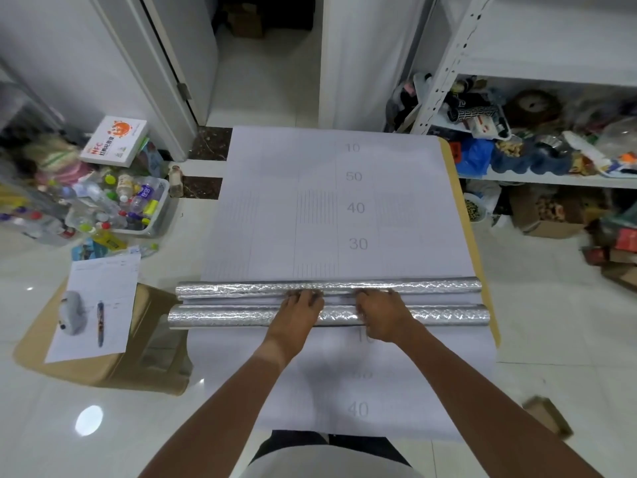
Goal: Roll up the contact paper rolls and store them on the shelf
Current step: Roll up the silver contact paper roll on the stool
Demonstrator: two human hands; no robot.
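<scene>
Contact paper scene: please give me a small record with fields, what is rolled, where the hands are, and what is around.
far roll: silver contact paper roll, lying crosswise on the sheet
near roll: second silver roll, parallel and close beside the first
sheet: unrolled backing paper with printed numbers, flat on the floor
left hand: left hand on the rolls, near the middle
right hand: right hand on the rolls, beside the left
shelf: white metal shelf at right, crowded with items
left side: bin of bottles; cardboard with a paper on it

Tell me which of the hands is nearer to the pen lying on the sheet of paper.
Left. The left hand rests on the silver rolls, on the side toward the pen. The right hand lies beyond it, farther from the pen.
</scene>
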